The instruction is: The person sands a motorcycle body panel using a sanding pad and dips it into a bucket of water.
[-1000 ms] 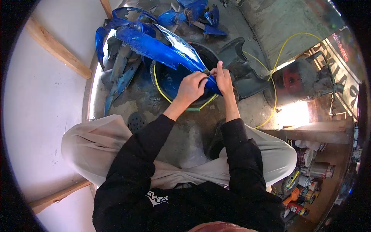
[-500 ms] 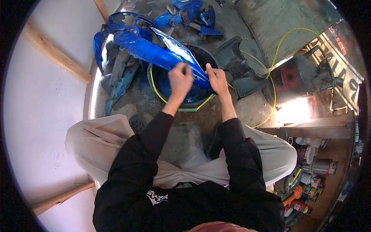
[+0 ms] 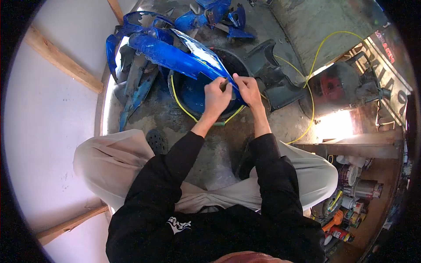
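Note:
A long, glossy blue motorcycle body panel (image 3: 171, 56) slants over a black basin (image 3: 184, 98) with a yellow-green rim. My right hand (image 3: 250, 92) grips the panel's narrow near end, thumb on top. Close beside it, my left hand (image 3: 217, 97) is closed with fingers pinched around a small dark piece (image 3: 224, 84), pressed against the panel near that same end. What the dark piece is made of cannot be made out. Bluish liquid appears to lie in the basin under the panel.
More blue panels (image 3: 215, 15) lie on the floor at the back, with others (image 3: 136, 92) leaning left by the wall. Right of the basin are a black plastic part (image 3: 276, 83), a dark tank (image 3: 329, 87) and a yellow hose (image 3: 312, 105). A shelf (image 3: 372, 219) holds cans.
My left hand has slid right and slightly down along the panel, toward my right hand. The right hand keeps its grip on the panel's end.

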Available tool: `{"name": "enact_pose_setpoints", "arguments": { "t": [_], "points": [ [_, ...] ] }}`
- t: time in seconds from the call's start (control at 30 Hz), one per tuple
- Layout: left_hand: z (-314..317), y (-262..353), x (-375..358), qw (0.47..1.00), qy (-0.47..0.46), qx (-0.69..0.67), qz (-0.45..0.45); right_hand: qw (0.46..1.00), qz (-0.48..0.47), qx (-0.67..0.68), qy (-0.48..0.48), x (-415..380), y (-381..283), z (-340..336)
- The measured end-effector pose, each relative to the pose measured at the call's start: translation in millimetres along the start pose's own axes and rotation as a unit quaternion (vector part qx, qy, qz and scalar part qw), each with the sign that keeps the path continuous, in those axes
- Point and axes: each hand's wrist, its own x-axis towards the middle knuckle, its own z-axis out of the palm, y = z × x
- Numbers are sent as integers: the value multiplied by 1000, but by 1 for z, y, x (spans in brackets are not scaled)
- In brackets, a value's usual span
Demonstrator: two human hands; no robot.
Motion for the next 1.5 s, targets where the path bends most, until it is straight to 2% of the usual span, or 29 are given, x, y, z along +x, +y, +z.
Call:
{"name": "enact_pose_setpoints", "arguments": {
  "t": [0.03, 0.07, 0.13, 0.23, 0.33, 0.37, 0.4, 0.47, 0.53, 0.67, 0.73, 0.77, 0.8, 0.87, 0.93, 1.0, 1.1, 1.13, 1.2, 1.33, 1.4, 1.47, 1.5],
  "points": [
    [0, 3, 0, 999, -30, -11, -19, 1000, -4, -5, 2, -2, -1, 0],
    [-2, 0, 5, 999, 3, -30, -13, 1000, -8, -11, 6, -3, -2, 0],
    [-18, -18, 28, 996, 82, 25, -27, 1000, -12, -25, 1, -6, 2, 2],
    [-22, -5, 23, 996, 68, -13, -50, 999, -19, -29, -6, -3, -3, -1],
    [-1, -4, -1, 981, -121, -128, -83, 1000, -6, -14, -26, -2, -3, 1],
    [-1, -9, 2, 993, -102, -63, 10, 1000, -18, -22, -15, -1, 0, 2],
    [-3, -12, 8, 993, -101, -66, 10, 999, -29, -30, -3, -1, 4, 1],
    [-10, -18, 16, 984, -11, -152, -88, 999, -12, -40, -8, -4, 1, -2],
    [-16, -22, 22, 967, 81, -191, -146, 999, -14, -52, -7, -3, 2, -1],
    [-17, -25, 13, 966, -151, -151, -149, 1000, -8, -26, -3, -2, 1, 2],
    [-21, -21, 23, 948, -143, -213, -187, 999, -6, -38, -7, -2, -4, 0],
    [-21, -19, 25, 945, -75, -250, -197, 999, 0, -48, -9, -3, -6, -1],
    [-22, -19, 29, 965, -7, -191, -179, 999, 4, -45, -7, -5, -5, -2],
    [-13, -13, 19, 967, 40, -192, -161, 999, 3, -29, -23, -3, -5, -1],
    [-4, -14, 2, 957, -120, -204, -170, 1000, -8, -22, -17, -2, -7, -1],
    [-6, -18, 7, 953, -174, -202, -144, 1000, -18, -17, -12, -3, -6, 0],
    [-20, -15, 30, 970, 17, -186, -153, 999, -12, -34, -11, -2, 8, 0],
    [-24, -27, 39, 960, 70, -204, -175, 999, -10, -34, -10, -4, 9, 0],
    [-18, -35, 33, 975, 97, -144, -141, 999, -12, -44, -8, -1, 6, 2],
    [7, -4, -17, 971, -116, -170, -119, 1000, 8, -1, -7, -1, 6, 2],
    [3, -10, -12, 979, -148, -107, -93, 1000, -14, 8, -6, 1, 10, 1],
    [-10, -26, 6, 980, -123, -131, -81, 1000, -16, -12, -10, 0, 6, -1],
    [-26, -20, 21, 981, -75, -140, -108, 1000, -4, -25, -9, -1, 4, -2]
  ]
}}
